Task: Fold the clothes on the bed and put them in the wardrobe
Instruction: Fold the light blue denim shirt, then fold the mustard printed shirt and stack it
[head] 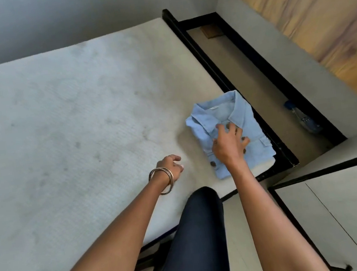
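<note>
Folded light-blue button-up shirt lies at the mattress corner, about 3 o'clock in view, collar toward 12, hard against the black bed frame. Right hand sits on the shirt front, fingers spread and bent, tips on the cloth; a real grip cannot be told. Left hand, thin metal bangles at the wrist, rests on the bare off-white mattress near 9 o'clock of the shirt, fingers loosely curled, holding nothing.

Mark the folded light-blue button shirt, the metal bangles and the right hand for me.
Folded light-blue button shirt (220, 116): head view, on its collar area.
Metal bangles (164, 180): head view, on the bands around the left wrist.
Right hand (229, 143): head view, back of the hand.
</note>
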Tool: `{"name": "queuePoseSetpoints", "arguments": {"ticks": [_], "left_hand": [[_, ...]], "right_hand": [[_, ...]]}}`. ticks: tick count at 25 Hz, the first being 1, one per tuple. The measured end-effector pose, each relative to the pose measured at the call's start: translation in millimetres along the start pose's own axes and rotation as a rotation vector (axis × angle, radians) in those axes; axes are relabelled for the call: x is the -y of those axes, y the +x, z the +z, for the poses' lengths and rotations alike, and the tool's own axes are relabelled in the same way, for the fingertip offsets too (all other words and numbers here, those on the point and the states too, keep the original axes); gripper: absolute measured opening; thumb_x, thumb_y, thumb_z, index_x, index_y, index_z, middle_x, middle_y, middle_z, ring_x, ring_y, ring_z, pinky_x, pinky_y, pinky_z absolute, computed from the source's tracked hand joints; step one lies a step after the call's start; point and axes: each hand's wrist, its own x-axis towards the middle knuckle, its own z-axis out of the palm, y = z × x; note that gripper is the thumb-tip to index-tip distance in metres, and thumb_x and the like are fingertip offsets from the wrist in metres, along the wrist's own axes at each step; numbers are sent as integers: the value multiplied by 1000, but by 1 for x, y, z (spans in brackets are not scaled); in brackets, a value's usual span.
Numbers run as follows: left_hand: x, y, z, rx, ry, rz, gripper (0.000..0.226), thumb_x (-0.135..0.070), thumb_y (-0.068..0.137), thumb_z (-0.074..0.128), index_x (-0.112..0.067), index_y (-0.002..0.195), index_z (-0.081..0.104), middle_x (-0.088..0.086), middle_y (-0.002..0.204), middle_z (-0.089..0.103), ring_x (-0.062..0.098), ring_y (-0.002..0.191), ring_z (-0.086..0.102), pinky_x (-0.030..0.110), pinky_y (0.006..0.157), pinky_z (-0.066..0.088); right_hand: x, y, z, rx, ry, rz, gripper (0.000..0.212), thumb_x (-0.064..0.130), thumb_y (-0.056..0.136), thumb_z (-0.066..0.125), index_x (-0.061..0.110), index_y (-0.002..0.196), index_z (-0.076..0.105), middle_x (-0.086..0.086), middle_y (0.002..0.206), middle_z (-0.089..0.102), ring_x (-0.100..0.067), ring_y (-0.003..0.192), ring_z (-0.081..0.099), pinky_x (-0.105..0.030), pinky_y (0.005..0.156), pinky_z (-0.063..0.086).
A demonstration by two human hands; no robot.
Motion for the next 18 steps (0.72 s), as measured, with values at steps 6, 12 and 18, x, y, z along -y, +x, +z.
{"name": "queuePoseSetpoints", "arguments": {"ticks": [6, 12, 18], "left_hand": [[69, -78, -110, -223, 93, 90, 27, -11, 89, 52, -21, 109, 68, 4, 94, 73, 22, 85, 68, 29, 80, 54], [179, -177, -261, -562, 131, 65, 29, -15, 92, 46, -24, 108, 68, -3, 94, 73, 19, 88, 67, 30, 80, 52], [329, -275, -382, -1031, 154, -249, 23, -19, 93, 51, -27, 105, 69, -2, 107, 71, 25, 107, 60, 39, 89, 47]], "right_hand": [[128, -67, -4, 51, 419, -325, 32, 18, 94, 56, 19, 126, 58, -9, 124, 57, -29, 111, 59, -43, 95, 45], [295, -171, 18, 225, 585, -685, 25, 9, 93, 52, 18, 111, 65, -1, 87, 67, -27, 76, 65, -41, 75, 55], [433, -267, 77, 387, 579, -913, 18, 11, 95, 56, 19, 103, 70, 1, 88, 71, -18, 74, 65, -37, 74, 55]]}}
